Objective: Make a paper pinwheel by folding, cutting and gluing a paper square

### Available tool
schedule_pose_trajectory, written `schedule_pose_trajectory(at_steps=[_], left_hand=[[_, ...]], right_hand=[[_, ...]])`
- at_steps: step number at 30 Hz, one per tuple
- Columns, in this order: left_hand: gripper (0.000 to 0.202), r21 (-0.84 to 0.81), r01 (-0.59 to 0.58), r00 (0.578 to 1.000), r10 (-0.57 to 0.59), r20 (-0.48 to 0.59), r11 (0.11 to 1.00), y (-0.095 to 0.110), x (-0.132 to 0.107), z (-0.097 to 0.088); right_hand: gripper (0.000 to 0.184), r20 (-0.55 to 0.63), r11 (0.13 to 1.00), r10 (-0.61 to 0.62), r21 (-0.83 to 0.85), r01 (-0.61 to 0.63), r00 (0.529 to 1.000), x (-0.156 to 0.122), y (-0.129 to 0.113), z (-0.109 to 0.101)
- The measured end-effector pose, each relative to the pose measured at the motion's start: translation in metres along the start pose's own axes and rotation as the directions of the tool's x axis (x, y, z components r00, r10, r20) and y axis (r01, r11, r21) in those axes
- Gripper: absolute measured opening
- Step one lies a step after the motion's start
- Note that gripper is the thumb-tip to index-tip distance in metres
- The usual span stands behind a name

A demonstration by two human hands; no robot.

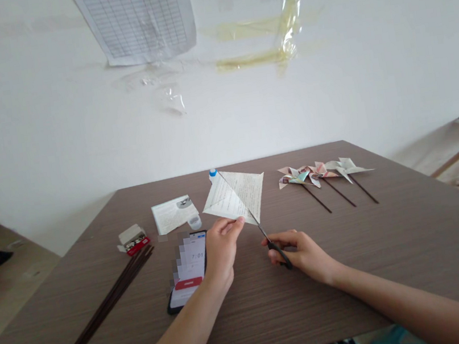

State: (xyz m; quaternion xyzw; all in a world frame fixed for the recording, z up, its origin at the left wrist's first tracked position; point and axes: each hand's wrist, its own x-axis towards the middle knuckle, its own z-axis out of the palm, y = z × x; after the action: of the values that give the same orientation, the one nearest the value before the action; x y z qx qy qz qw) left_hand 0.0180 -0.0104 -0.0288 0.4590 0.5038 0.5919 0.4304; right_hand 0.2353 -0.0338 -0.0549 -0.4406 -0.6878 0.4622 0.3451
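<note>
My left hand [220,249] pinches the near edge of a square sheet of printed paper [241,190], which is held up over the table. A diagonal line runs across the sheet. In my right hand [300,253] is a pair of scissors [279,251] with black handles, fingers closed round them. Their blades point up and left at the sheet's near corner; whether they are fully closed is hard to see. Behind the sheet stands a small white bottle with a blue cap [213,174], partly hidden.
Three paper pinwheels [299,176] on dark sticks lie at right. At left are a bundle of dark sticks [110,299], a small open red-and-white box [133,241], a stack of paper [173,214], a clear round object [194,222] and a phone [188,284]. A wall borders the table's far edge.
</note>
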Motion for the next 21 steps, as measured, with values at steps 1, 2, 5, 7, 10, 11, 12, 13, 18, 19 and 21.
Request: schedule_pose_trajectory(at_steps=[1, 2, 5, 7, 10, 11, 12, 13, 18, 19, 21], left_hand=[[0.026, 0.002, 0.0, 1.0, 0.0, 0.001, 1.0, 0.0, 0.0, 0.0], [0.026, 0.005, -0.001, 1.0, 0.001, 0.002, 1.0, 0.0, 0.0, 0.0], [0.025, 0.012, -0.003, 1.0, 0.003, 0.006, 1.0, 0.001, 0.001, 0.0], [0.024, 0.012, 0.006, 1.0, -0.006, 0.009, 1.0, 0.002, 0.0, 0.0], [0.021, -0.009, 0.047, 0.999, -0.047, 0.001, 0.999, 0.006, -0.001, 0.002], [0.021, -0.025, 0.065, 0.998, -0.065, 0.001, 0.998, 0.008, -0.002, 0.002], [0.02, -0.046, 0.08, 0.997, -0.08, 0.001, 0.996, 0.009, -0.003, 0.003], [0.02, -0.069, 0.089, 0.996, -0.089, 0.003, 0.994, 0.01, -0.003, 0.004], [0.027, -0.133, 0.081, 0.996, -0.086, -0.029, 0.988, 0.01, -0.003, 0.006], [0.03, -0.134, 0.079, 0.995, -0.086, -0.043, 0.988, 0.01, -0.003, 0.006], [0.034, -0.133, 0.072, 0.995, -0.08, -0.059, 0.989, 0.008, -0.002, 0.006]], right_hand=[[0.051, -0.001, 1.0, -0.001, 0.0, 0.001, 1.0, 0.0, 0.001, 0.0], [0.051, 0.0, 1.0, -0.001, 0.002, 0.001, 1.0, 0.001, 0.002, 0.0], [0.056, 0.016, 1.0, 0.005, 0.028, -0.005, 1.0, 0.002, 0.004, 0.001], [0.056, 0.027, 0.999, 0.005, 0.037, -0.006, 1.0, 0.002, 0.005, 0.001], [0.049, -0.001, 1.0, -0.014, -0.013, 0.014, 1.0, 0.001, 0.003, 0.0], [0.047, -0.021, 0.999, -0.021, -0.042, 0.02, 1.0, 0.0, 0.002, 0.0], [0.045, -0.042, 0.997, -0.026, -0.07, 0.023, 0.999, 0.0, 0.001, 0.0], [0.043, -0.059, 0.995, -0.031, -0.093, 0.025, 0.998, -0.001, 0.001, -0.001], [0.037, -0.068, 0.988, -0.051, -0.148, 0.04, 0.996, -0.003, 0.002, -0.001], [0.036, -0.067, 0.986, -0.047, -0.161, 0.036, 0.997, -0.003, 0.002, -0.001], [0.034, -0.063, 0.982, -0.028, -0.186, 0.016, 0.998, -0.002, 0.003, 0.0]])
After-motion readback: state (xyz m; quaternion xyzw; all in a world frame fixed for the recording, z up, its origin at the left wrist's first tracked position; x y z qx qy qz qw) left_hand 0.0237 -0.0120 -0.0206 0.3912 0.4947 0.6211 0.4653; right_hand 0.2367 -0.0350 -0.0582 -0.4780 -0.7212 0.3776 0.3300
